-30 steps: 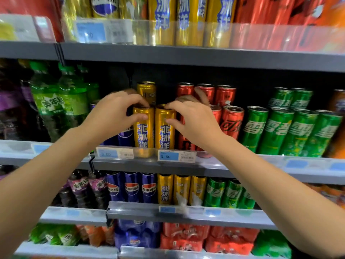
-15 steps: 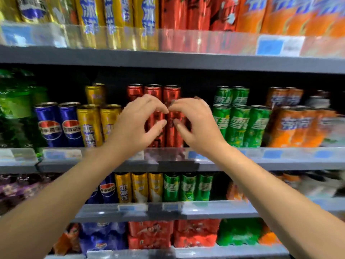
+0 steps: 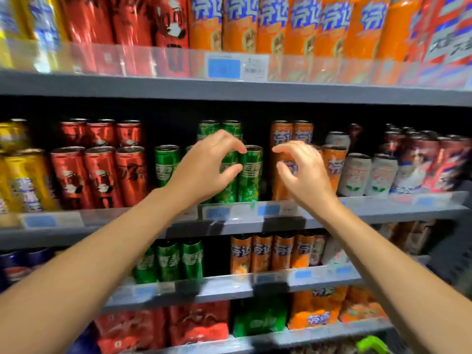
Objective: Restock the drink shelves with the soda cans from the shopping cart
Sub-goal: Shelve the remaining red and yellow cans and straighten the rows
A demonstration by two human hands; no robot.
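Two hands of mine are up at the middle shelf [image 3: 383, 208], neither holding anything. Going from the left: yellow cans [image 3: 28, 180] stand at the edge of view, then two rows of red cans [image 3: 99, 175], then the green cans [image 3: 167, 164]. My left hand [image 3: 204, 167] hovers in front of those green ones, fingers curved over with the thumb below — a gap between thumb and forefinger, and no can inside it as far as I can see. The front green can [image 3: 251, 172] stands upright just right of my fingertips; whether they touch it I cannot tell. Next comes my right hand [image 3: 304, 172], in front of the orange cans [image 3: 332, 164], its fingers loosely curled and apart, thumb spread away — holding nothing. Further right stand pale cans [image 3: 357, 175], then blurred red-and-white ones. More orange cans [image 3: 263, 254] and green ones sit on the shelf below, and a bit of green handle [image 3: 370, 344] shows at the bottom right.
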